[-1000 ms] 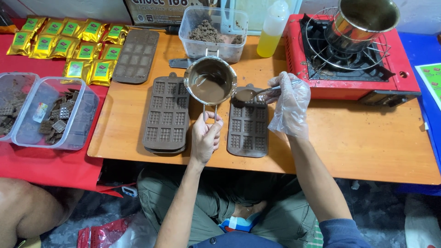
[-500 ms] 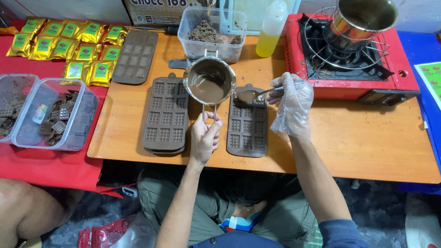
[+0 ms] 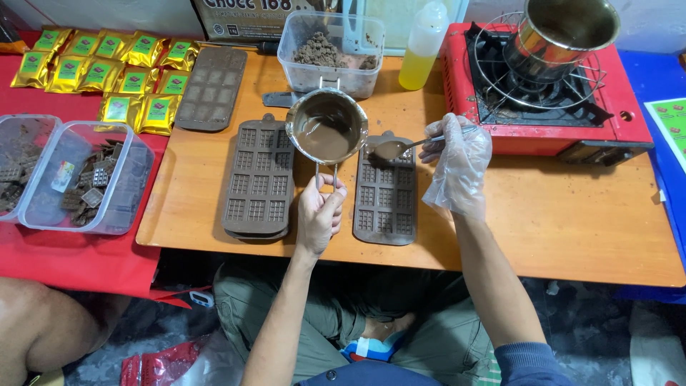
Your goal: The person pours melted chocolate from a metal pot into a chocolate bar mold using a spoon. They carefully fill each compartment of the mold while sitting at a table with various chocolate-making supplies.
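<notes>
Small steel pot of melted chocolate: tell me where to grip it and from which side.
Grip the small steel pot by its wire loop handle, coming from the near table edge. The handle sticks out toward the person, clear of the chocolate and of the brown moulds on either side. The left hand holds it there, keeping the bowl level.

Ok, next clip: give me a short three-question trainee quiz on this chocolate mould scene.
1. True or false: the left hand holds the small steel saucepan of melted chocolate by its wire handle.
2. What does the plastic-gloved right hand hold? A) the yellow squeeze bottle B) a metal spoon C) a knife
3. Over which thing is the metal spoon of chocolate poised?

Key:
1. True.
2. B.
3. The top end of the right-hand brown bar mould, beside the other brown mould on the wooden table.
</notes>
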